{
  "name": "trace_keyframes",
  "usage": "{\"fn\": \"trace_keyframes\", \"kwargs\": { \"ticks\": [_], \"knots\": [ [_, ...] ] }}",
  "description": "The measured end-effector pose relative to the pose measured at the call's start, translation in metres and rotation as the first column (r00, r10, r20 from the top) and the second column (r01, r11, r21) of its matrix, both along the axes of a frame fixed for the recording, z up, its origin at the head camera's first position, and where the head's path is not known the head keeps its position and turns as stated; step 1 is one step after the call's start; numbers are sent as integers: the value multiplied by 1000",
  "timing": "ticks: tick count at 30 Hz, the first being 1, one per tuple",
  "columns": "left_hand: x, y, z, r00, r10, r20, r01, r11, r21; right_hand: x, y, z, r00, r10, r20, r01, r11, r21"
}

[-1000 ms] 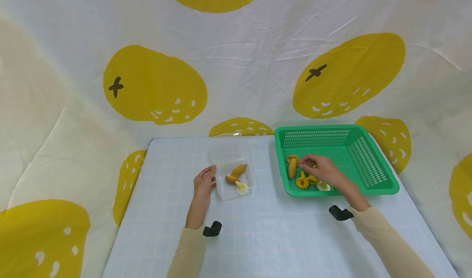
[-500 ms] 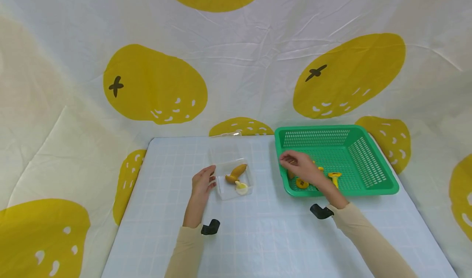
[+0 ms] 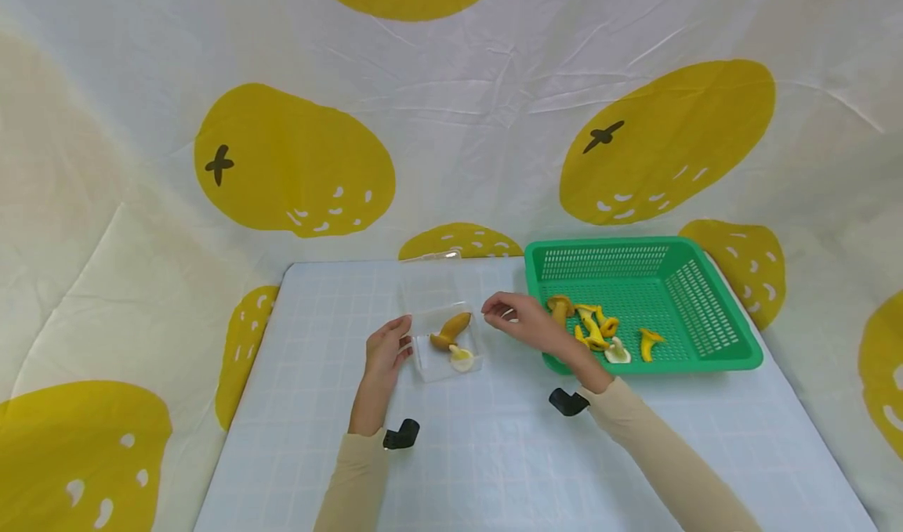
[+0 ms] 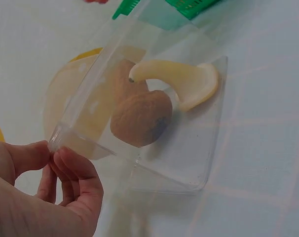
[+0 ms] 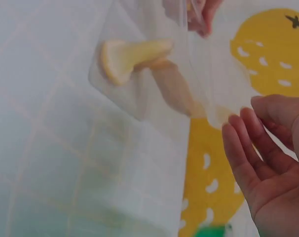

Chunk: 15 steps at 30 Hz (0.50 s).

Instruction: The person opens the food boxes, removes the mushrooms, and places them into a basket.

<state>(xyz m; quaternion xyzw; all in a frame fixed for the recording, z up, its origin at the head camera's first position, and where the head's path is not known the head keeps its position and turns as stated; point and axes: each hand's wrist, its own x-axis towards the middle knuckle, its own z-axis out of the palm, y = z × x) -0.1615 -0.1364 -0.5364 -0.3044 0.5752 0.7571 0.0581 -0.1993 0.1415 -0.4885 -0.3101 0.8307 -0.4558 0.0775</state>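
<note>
A clear plastic box (image 3: pixel 439 371) with its lid (image 3: pixel 429 287) folded back lies at the middle left of the table. Inside it are a brown mushroom (image 3: pixel 455 327) and a pale cream-yellow mushroom (image 3: pixel 462 358). My left hand (image 3: pixel 386 350) pinches the box's left edge between thumb and fingers, as the left wrist view shows up close. Just right of the box hovers my right hand (image 3: pixel 520 318), its fingers loosely bent. In the right wrist view no thing shows between its thumb and fingertips.
At the back right stands a green slotted basket (image 3: pixel 698 281). In its left part lie a brown mushroom (image 3: pixel 560 309), several yellow mushrooms (image 3: pixel 589 320) and a white mushroom (image 3: pixel 618 351); one yellow mushroom (image 3: pixel 650 344) lies apart. A fabric wall with yellow fruit prints borders the table.
My right hand has moved left out of the green basket to beside the clear box, and the mushrooms under it have come into view. My left hand has stayed at the box's edge.
</note>
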Motion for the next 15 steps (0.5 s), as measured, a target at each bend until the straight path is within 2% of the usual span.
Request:
{"fn": "trace_keyframes", "kwargs": {
  "ticks": [5, 10, 15],
  "knots": [
    [-1, 0, -2, 1000, 9, -4, -9, 1000, -3, -1, -23, -3, 994, 109, 16, -109, 994, -14],
    [-1, 0, -3, 1000, 0, -7, 0, 1000, -22, -2, -40, -7, 978, 204, 53, -204, 979, -6],
    [0, 0, -4, 1000, -1, -8, 1, 1000, -28, -2, -55, -4, 959, 269, 91, -280, 950, 136]
  ]
}}
